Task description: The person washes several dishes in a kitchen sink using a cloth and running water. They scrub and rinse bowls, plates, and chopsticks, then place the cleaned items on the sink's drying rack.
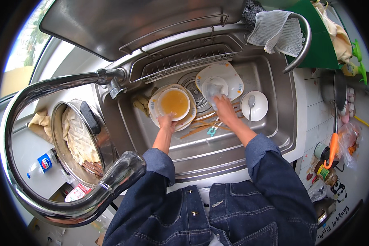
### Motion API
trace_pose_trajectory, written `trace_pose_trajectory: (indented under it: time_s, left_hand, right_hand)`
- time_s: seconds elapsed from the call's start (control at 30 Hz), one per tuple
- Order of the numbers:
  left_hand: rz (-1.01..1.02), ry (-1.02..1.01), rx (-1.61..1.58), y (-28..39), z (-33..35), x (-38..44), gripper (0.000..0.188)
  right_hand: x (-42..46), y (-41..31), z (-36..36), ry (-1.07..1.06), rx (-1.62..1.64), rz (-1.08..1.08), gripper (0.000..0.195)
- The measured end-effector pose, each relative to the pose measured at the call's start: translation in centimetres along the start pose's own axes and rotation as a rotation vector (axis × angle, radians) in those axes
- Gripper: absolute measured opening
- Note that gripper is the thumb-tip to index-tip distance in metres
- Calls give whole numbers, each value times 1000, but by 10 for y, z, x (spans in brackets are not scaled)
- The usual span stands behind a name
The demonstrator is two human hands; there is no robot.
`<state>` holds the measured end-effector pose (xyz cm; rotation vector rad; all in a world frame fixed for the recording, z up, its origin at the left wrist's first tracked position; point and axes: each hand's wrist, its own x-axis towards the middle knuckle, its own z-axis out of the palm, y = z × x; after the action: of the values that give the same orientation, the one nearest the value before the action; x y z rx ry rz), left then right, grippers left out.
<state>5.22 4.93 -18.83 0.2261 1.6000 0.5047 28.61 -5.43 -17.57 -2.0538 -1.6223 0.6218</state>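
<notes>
My left hand (167,120) grips the near rim of a white bowl (189,106) holding cloudy orange liquid (174,103). Beneath that bowl are stacked plates (154,120) with a patterned edge. My right hand (226,107) holds a translucent whitish cloth or piece of plastic (214,89); which of the two I cannot tell. It overlaps a small white dish (223,82) lying on a squarish patterned plate (233,77). Wooden chopsticks (192,133) and a teal-handled utensil (212,131) lie between my hands. To the right, a metal spoon (251,103) rests in another white bowl (261,106).
A stainless steel sink (209,150) surrounds the dishes. The big chrome faucet (10,129) arches across the left. Beyond it stands a steel pot (106,135) with cloth inside. A mesh cloth (275,29) hangs on a curved metal tube (304,40). Behind rises a metal lid (141,21).
</notes>
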Motion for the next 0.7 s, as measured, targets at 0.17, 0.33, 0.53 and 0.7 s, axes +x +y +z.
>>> trace_pose_trajectory:
  time_s: [0.17,0.33,0.53,0.7]
  left_hand:
    - [59,-144,188,7,-9,3,50]
    - [229,1,362,35,13,-46,55]
    - [1108,257,1434,57,3,-94,62]
    - [1460,271,1514,73,-21,-106,64]
  right_hand:
    - [-4,-29,-26,205,462,434,24]
    - [-28,-43,-25,248,893,640,22]
    - [-35,-103,-42,-97,1440,795,20]
    - [-36,-141,-46,-254,1401,699,27]
